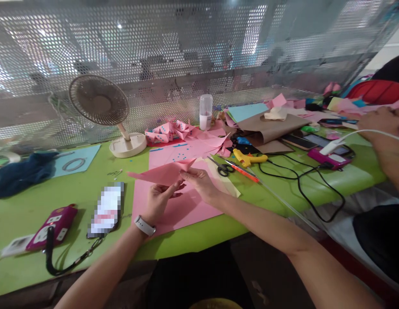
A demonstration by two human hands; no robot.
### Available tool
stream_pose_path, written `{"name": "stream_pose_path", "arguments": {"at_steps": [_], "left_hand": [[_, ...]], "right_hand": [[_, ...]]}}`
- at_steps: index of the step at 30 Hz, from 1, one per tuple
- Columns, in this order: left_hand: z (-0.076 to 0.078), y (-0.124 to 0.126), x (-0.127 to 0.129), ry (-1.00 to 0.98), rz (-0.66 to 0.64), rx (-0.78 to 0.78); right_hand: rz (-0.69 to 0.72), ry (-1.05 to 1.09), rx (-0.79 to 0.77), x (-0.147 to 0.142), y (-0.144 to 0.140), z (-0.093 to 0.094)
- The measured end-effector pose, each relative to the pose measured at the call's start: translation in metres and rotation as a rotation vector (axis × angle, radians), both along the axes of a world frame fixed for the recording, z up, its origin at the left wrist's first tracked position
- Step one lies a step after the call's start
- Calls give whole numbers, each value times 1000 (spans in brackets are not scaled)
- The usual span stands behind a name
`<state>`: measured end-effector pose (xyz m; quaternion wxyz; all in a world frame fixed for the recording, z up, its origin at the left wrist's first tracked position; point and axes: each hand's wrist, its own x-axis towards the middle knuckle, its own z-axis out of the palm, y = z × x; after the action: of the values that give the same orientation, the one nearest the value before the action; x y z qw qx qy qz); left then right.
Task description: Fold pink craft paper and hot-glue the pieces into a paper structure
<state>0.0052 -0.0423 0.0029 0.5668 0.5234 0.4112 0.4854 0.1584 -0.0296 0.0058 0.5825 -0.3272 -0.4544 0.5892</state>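
From my head camera I look down at a green worktop. My left hand and my right hand both pinch a folded pink paper, lifted just above a large pink sheet lying flat in front of me. My left wrist carries a white watch. Just right of my hands lie black-handled scissors and, a little farther, a yellow glue gun with its black cord. At far left stands a small fan. Near left lies a magenta phone case. At the far right, another person's hand rests on the worktop.
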Motion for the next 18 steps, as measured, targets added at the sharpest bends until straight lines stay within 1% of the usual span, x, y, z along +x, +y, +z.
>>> {"name": "stream_pose_path", "arguments": {"at_steps": [6, 11, 15, 18], "left_hand": [[-1, 1, 1, 3, 10, 9], [0, 1, 1, 21, 27, 11], [-2, 1, 0, 28, 62, 52], [-1, -1, 1, 29, 113, 102]], "right_hand": [[25, 29, 16, 1, -2, 4], [-36, 52, 29, 6, -1, 8], [-34, 3, 22, 5, 2, 7], [-104, -19, 69, 9, 4, 11]]}}
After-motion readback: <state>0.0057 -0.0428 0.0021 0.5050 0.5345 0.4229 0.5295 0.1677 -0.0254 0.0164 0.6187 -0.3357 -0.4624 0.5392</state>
